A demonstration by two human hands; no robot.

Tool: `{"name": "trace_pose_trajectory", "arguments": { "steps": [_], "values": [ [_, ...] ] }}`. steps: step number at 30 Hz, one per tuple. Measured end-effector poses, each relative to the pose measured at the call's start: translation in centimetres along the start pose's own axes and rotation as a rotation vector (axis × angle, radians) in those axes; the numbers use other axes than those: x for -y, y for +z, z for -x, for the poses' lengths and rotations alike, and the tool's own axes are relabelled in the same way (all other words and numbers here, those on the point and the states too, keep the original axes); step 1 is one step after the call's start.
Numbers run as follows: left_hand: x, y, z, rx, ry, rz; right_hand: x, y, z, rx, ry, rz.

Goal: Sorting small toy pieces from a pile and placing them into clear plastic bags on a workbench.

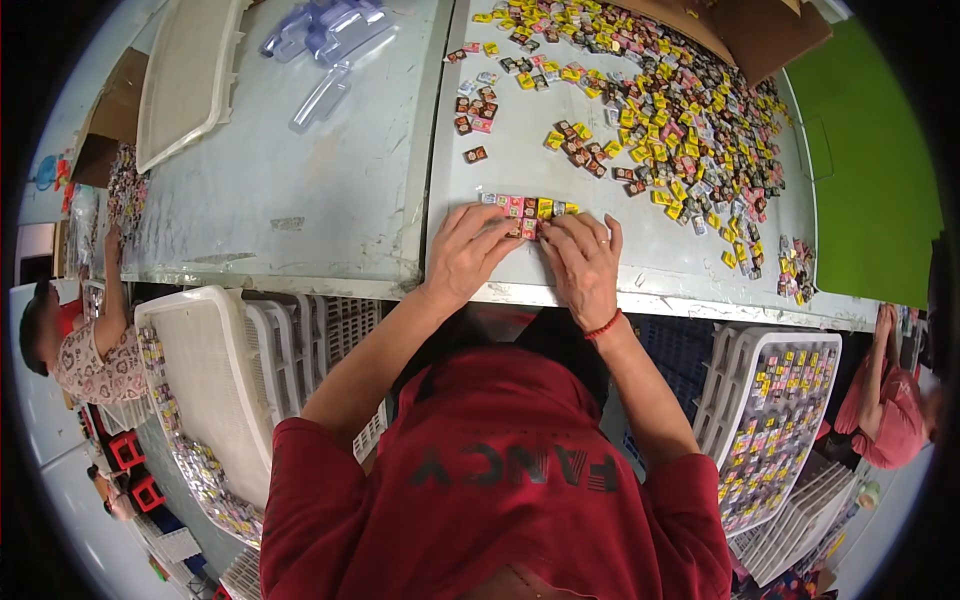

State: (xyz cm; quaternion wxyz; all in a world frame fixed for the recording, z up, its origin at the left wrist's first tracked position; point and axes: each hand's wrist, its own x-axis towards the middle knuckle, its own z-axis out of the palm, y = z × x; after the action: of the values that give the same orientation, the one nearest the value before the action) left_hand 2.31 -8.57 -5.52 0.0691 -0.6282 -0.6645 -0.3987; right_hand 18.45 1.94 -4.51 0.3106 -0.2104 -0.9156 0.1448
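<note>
A short block of small coloured boxes, pink, yellow, brown and pale, lies in neat rows near the front edge of the white table. My left hand closes in from the left, its fingertips against the near row. From the other side my right hand, with a ring and a red bracelet, presses its curled fingers on the yellow and pink boxes. The fingers partly cover the near row. One brown box lies alone just beyond my left hand.
A large loose pile of small boxes spreads over the right back of the table, beside an open carton. Clear plastic trays lie at the back left. Stacked white crates stand below at the left; a filled crate is at the right. Co-workers sit at both sides.
</note>
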Motion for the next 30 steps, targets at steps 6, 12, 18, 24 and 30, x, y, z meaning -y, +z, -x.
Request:
{"name": "trace_pose_trajectory", "arguments": {
  "steps": [6, 12, 18, 24, 30],
  "values": [
    [-0.4, -0.4, -0.9, 0.367, 0.074, -0.104, 0.5, -0.4, -0.9, 0.227, -0.041, 0.062],
    [-1.0, -0.3, -0.6, 0.419, 0.053, -0.082, 0.6, -0.5, -0.4, 0.367, -0.090, 0.129],
    [0.0, -0.6, -0.2, 0.432, -0.005, -0.040, 1.1, 0.4, -0.9, 0.396, -0.046, 0.074],
    [4.4, -5.4, 1.4, 0.409, -0.033, -0.215, 4.7, 5.7, -4.0, 0.391, -0.161, 0.043],
    [10.3, -11.1, 3.7, 0.339, -0.077, -0.283, 9.9, 12.0, -8.0, 0.458, -0.221, 0.007]
  ]
}}
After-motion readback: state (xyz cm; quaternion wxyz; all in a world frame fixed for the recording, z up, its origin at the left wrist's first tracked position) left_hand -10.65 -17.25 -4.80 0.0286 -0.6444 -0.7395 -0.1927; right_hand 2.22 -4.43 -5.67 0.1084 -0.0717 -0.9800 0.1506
